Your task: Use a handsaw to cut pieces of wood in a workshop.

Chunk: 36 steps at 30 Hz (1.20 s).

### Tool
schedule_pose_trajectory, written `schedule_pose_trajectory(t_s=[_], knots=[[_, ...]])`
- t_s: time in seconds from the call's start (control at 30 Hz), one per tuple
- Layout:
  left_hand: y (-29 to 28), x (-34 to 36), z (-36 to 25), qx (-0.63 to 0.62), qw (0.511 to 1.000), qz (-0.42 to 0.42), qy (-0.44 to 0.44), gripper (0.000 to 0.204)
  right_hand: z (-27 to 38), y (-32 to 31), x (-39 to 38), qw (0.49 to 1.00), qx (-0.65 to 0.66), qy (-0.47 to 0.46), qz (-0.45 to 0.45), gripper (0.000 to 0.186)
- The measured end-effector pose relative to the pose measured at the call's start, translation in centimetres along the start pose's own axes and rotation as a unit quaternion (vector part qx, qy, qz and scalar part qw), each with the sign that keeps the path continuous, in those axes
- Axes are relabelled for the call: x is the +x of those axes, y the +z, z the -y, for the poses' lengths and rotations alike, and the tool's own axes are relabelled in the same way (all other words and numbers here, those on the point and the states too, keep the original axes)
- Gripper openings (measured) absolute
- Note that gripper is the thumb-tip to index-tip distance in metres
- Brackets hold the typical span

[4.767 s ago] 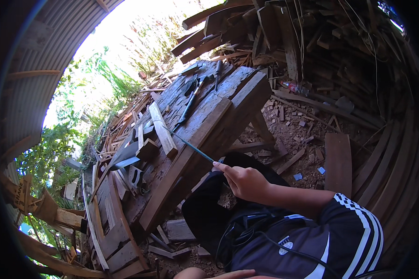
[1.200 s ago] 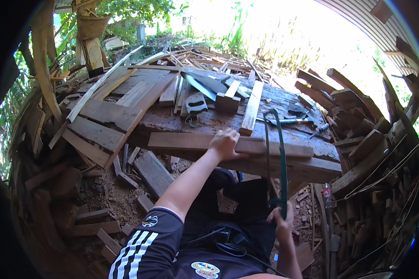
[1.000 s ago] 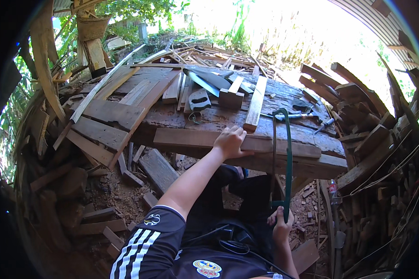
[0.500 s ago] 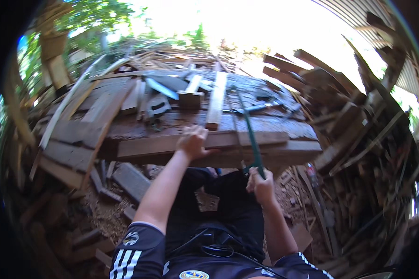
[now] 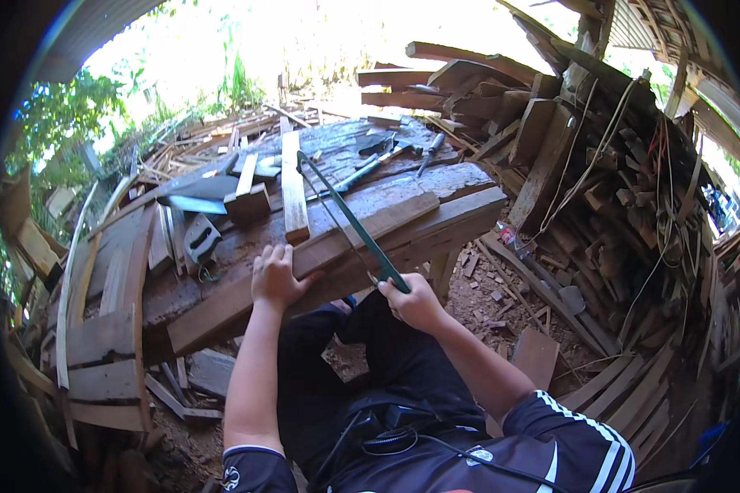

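Note:
My right hand [image 5: 413, 302] grips the handle of a green-framed hacksaw [image 5: 346, 218], whose frame reaches up and left across the workbench. The blade end lies over a long wooden plank [image 5: 362, 234] at the bench's front edge. My left hand [image 5: 276, 274] presses flat on that plank, fingers spread, just left of the saw. A narrow wooden strip [image 5: 293, 191] lies across the bench behind my left hand.
The rough wooden workbench [image 5: 222, 246] carries a hand saw [image 5: 196, 197], a wood block [image 5: 248, 202] and other tools [image 5: 403, 149]. Stacked timber [image 5: 584, 164] rises at the right. Scrap boards [image 5: 99, 345] lie at the left and on the dirt floor.
The view has swung right. My right hand has brought the hacksaw from upright beside the bench down onto the plank, while my left hand has stayed pressed on the plank.

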<state>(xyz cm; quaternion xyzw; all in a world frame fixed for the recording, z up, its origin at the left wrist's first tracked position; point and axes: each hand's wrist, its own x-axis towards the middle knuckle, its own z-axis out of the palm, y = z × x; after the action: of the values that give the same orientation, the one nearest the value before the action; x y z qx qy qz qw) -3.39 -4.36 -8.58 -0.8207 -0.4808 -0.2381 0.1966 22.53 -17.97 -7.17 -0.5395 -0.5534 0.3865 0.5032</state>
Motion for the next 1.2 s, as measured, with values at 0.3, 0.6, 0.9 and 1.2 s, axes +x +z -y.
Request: schedule_pose_trajectory(t_s=[0.3, 0.6, 0.9, 1.2], knots=[[-0.7, -0.9, 0.3, -0.059, 0.996, 0.054, -0.035, 0.085, 0.1, -1.9, -7.5, 0.997, -0.048, 0.044, 0.034, 0.037], [-0.4, 1.2, -0.3, -0.030, 0.996, 0.061, -0.052, 0.085, 2.3, -1.4, -5.5, 0.992, -0.127, 0.017, 0.013, 0.040], [0.9, -0.1, 0.8, -0.041, 0.997, 0.047, -0.052, 0.101, -0.9, -3.1, -7.7, 0.994, 0.010, 0.097, 0.055, 0.039], [-0.5, -0.2, 0.3, -0.038, 0.997, 0.053, -0.050, 0.095, -0.5, -2.4, -8.2, 0.998, -0.042, 0.037, 0.036, 0.039]])
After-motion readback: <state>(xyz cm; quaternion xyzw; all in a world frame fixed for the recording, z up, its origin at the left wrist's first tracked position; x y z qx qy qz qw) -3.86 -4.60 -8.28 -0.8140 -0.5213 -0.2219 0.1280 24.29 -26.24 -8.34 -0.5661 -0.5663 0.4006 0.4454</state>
